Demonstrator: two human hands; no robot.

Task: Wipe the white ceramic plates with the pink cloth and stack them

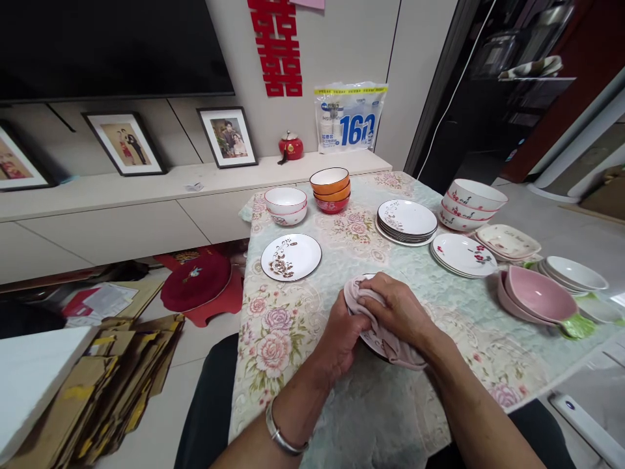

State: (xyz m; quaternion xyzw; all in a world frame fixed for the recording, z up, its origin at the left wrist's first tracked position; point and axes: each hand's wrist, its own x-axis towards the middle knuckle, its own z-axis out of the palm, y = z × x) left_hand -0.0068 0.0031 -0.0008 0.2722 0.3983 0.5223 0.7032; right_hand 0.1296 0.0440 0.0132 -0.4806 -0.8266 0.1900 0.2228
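1. Landmark: round white plate with brown flowers (291, 257).
2. Dark-rimmed white plate (373, 341): right of landmark, nearer the person, mostly under pale pink fabric cloth (401, 350).
3. Left hand (344, 333): gripping that plate's edge, thumb on cloth, other fingers mostly hidden.
4. Right hand (399, 311): fingers curled, gripping cloth.
5. Just beyond landmark: stacked white red-rimmed bowls (286, 207).

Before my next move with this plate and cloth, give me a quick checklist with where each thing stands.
1. Left hand on the cloth: ok.
2. Right hand on the cloth, over the held plate: ok.
3. Held plate's face uncovered: not ok; cloth and hands hide much of it.
4. Held plate's underside: cannot tell; hidden.
5. Lone flowered plate lying flat, apart from the white bowls: ok.
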